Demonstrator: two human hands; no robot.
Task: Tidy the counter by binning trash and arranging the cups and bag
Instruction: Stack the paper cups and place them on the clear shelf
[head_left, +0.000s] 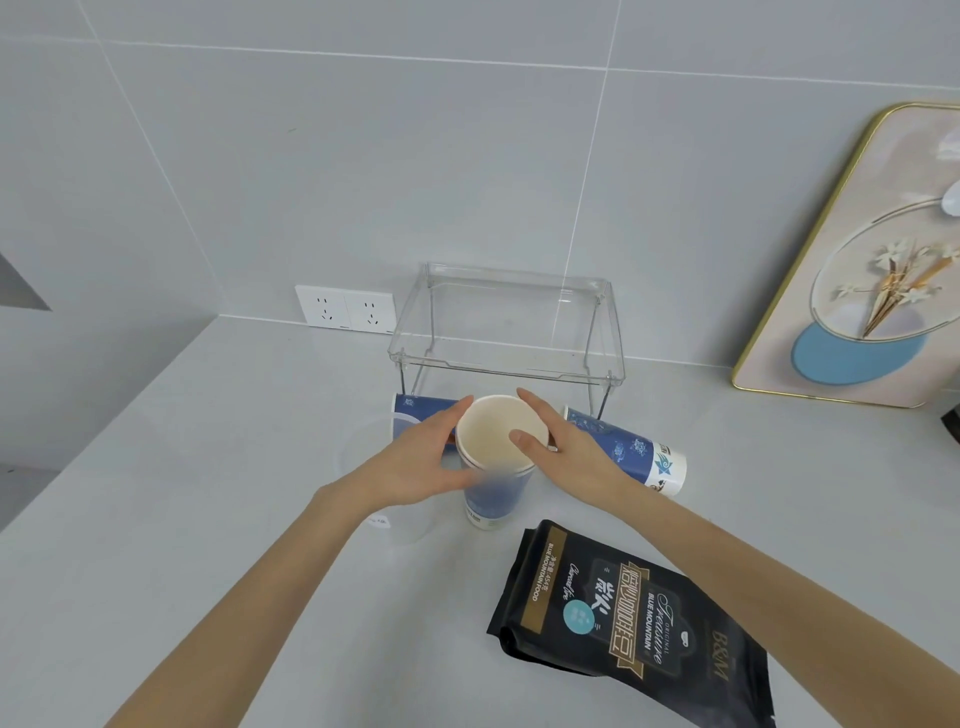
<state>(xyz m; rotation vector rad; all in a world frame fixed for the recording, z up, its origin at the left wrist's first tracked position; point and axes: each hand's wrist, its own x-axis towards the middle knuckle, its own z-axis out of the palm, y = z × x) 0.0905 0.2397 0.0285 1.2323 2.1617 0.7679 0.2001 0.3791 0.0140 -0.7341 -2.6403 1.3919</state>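
Head view puts both of my hands at the centre of the frame, wrapped around an upright paper cup (493, 467) that stands on the pale counter (208, 519). My left hand (421, 465) curls against the cup's left side with the thumb low on the blue wall, which is blurred there, and the fingers reaching up past the rim. My right hand (558, 452) presses on the right side, thumb hooked over the rim into the cream interior; between the two the cup is clasped. At the rim I see a second edge just under the first, so it may be more than one cup nested, though I cannot tell for sure. Behind my left hand a blue cup (421, 410) lies on its side, and right of centre a second blue cup (634, 452) lies tipped with its white base toward the right. A clear plastic cup (382, 467) stands left of centre, partly behind my wrist. The black coffee bag (623, 618) lies flat at lower right. A clear acrylic shelf (506, 332) stands above the cups, a wall socket (345, 308) to its left, and a gold-framed picture (857, 270) leans at the far right.
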